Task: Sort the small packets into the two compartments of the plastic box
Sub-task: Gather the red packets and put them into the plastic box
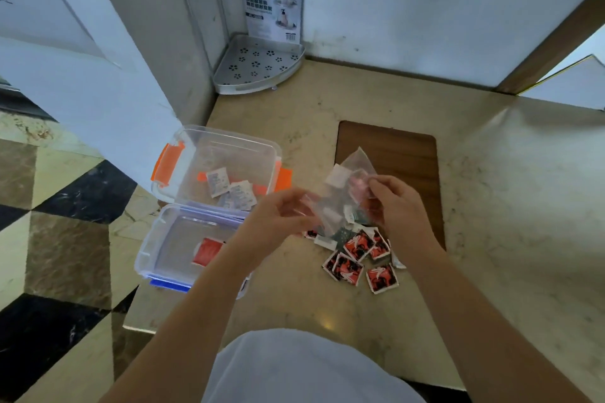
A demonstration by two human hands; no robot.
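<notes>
Your left hand [281, 219] and right hand [393, 199] pinch a clear bag [340, 196] at frame centre, above the loose packets [357, 255].

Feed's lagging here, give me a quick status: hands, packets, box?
Left hand and right hand hold a clear bag over the packets. Box open, few packets inside. Nothing blocking.

Marble counter [491, 206] with plastic box [209, 203], wooden board [393, 147], loose packets [360, 258]
</notes>
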